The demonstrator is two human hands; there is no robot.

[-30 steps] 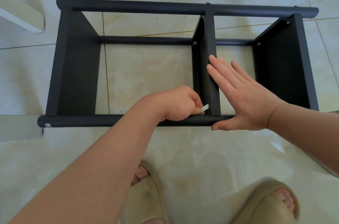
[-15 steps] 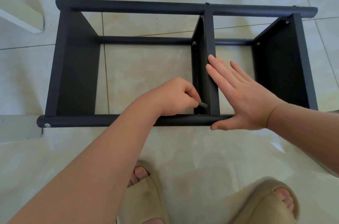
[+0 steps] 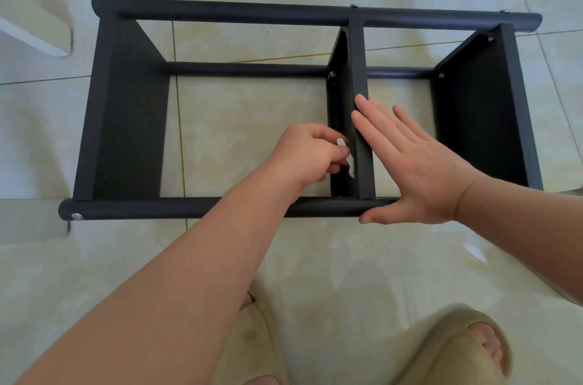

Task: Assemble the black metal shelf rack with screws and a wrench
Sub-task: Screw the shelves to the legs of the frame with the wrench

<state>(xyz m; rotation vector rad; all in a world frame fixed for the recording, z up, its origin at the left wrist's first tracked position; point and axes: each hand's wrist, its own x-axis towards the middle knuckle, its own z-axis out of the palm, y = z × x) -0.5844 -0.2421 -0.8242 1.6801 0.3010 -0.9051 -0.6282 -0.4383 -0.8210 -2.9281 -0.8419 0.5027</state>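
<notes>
- Left hand [image 3: 310,151]: the fingers pinch a small pale wrench [image 3: 341,143] (partly hidden) at the middle panel [image 3: 358,62] of the rack [image 3: 220,10].
- Right hand [image 3: 419,170], at its 3 o'clock, presses there, fingers straight.

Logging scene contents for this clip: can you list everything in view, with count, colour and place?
shelf rack: one, black, lying on the floor.
screws: several, silver, at the rack's joints.
wrench: one, pale silver, beside the middle panel.
floor: beige tiles, under everything.
white object: one, top left, partly out of frame.
slippers: two, beige, bottom edge, on the feet.
left hand: grip pinching the wrench.
right hand: flat against the middle panel.
</notes>
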